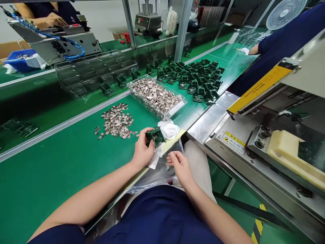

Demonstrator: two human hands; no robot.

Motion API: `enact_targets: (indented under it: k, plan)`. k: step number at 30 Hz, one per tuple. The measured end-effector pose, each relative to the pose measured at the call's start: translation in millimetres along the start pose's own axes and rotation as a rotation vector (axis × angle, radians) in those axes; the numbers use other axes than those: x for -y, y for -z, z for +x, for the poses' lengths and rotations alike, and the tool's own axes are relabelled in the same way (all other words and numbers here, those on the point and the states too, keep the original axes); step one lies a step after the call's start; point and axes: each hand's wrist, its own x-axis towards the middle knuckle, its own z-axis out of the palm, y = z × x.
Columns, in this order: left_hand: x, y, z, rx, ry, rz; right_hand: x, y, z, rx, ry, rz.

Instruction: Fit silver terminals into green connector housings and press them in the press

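Note:
My left hand (143,149) grips a dark green plastic part (155,136) at the near edge of the green table. Just under that part hangs a silvery ribbed strip (155,156), beside the fingers. My right hand (179,165) is over my lap, apart from the left, with its thumb and fingers pinched together; a tiny bit of something shows below the fingertips, too small to name. Left of my hands lies a loose pile of small metal pieces (117,121). A clear plastic tray (175,110) full of similar pieces stands farther back. A white cloth (169,129) lies close to the held part.
Many dark green parts (195,79) cover the table behind the tray. To my right stands a machine with a yellow guard (261,86) and a hand-injury warning label (233,143). Across the partition are a person's hand (56,20) and a blue bin (21,60). Another person's sleeve (281,51) is at right.

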Motion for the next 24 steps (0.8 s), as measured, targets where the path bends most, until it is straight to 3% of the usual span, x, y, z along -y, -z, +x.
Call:
enact_targets:
  k: [4,10,14,19,24]
  plan:
    - [3.2,-8.0,3.2,0.08,-0.02,0.069,-11.7,-13.6,-5.1,0.139,0.013,-0.004]
    - [-1.7,-4.4,-9.1,0.148,-0.177,0.17,-20.0,-24.0,-8.7,0.15,0.097,-0.041]
    - [-2.8,-5.1,-7.3,0.151,-0.191,0.183,-32.8,-16.5,2.2,0.162,0.186,-0.139]
    - [1.6,-5.7,-6.6,0.144,-0.112,0.114,-43.5,1.3,15.9,0.304,0.229,-0.305]
    - [4.5,-5.8,-3.9,0.073,-0.013,-0.167,-20.3,16.1,10.6,0.287,0.195,-0.436]
